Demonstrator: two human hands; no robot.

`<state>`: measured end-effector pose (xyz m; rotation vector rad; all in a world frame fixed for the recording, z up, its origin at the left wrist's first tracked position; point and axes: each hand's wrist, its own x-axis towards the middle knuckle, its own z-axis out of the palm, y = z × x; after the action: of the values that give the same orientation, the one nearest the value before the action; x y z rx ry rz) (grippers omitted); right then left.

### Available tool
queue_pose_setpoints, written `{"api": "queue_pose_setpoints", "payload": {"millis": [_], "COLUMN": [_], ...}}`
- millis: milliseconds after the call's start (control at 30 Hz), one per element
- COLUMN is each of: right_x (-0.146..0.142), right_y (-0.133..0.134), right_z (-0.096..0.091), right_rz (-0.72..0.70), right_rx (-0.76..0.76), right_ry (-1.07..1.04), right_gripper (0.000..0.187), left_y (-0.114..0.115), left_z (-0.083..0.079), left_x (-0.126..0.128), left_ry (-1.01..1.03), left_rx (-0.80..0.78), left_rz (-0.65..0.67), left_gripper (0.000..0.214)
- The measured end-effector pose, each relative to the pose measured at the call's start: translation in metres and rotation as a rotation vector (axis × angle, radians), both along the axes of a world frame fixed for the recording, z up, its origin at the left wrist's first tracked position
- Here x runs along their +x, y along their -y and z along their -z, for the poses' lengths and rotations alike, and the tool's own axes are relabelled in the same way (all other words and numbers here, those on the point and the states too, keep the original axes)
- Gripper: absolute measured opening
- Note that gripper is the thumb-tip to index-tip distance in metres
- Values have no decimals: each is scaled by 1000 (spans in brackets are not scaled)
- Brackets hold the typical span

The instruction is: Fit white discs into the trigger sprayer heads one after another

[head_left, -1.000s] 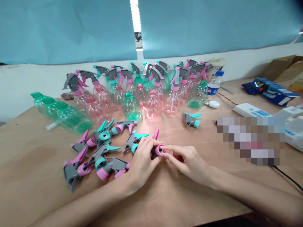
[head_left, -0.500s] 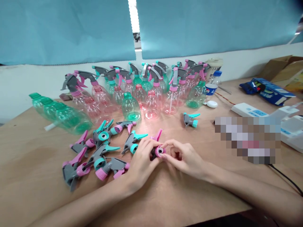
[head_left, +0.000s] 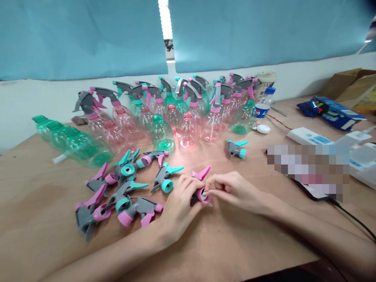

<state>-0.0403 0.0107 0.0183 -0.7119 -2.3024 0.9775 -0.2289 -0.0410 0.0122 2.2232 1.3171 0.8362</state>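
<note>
My left hand (head_left: 182, 203) is wrapped round a grey and pink trigger spray head (head_left: 203, 194), whose pink collar faces me and whose pink trigger points up to the right. At the collar's opening, my right hand (head_left: 227, 189) has thumb and forefinger pinched together; whatever lies between the tips is too small to name. Left of my hands lie several loose spray heads, among them a teal-collared one (head_left: 161, 181) and a pink-collared one (head_left: 139, 210). Another teal spray head (head_left: 236, 149) rests alone farther back on the right.
Behind stand rows of pink and green bottles, some open like the green bottle (head_left: 162, 135), many topped with spray heads. Green bottles (head_left: 79, 145) lean or lie at left. To the right are a pixelated device (head_left: 308, 172), a power strip (head_left: 311, 137) and a blue packet (head_left: 331, 111).
The held spray head has tilted, with its collar lower and its trigger swung right. My right hand has shifted from gripping the collar's side to pinching at its opening.
</note>
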Motion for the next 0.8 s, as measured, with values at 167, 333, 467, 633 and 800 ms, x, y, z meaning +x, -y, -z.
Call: {"api": "queue_pose_setpoints", "payload": {"millis": [167, 333, 467, 633, 800], "right_x": [1, 4, 13, 18, 18], "right_y": [-1, 1, -8, -27, -27], "right_z": [-2, -9, -10, 11, 11], "right_rz": [-31, -31, 171, 337, 147], "right_rx": [-63, -111, -20, 293, 324], "right_ry": [12, 15, -24, 102, 258], "right_gripper": [17, 20, 18, 14, 11], "left_y": [1, -1, -1, -1, -2], "left_z": [-1, 0, -3, -8, -7], "left_x": [1, -1, -2, -2, -3], "left_ry": [32, 49, 80, 90, 84], "left_rx": [-43, -25, -50, -88, -75], "left_rz": [-2, -3, -49, -113, -142], "left_gripper": [22, 25, 16, 11, 11]}}
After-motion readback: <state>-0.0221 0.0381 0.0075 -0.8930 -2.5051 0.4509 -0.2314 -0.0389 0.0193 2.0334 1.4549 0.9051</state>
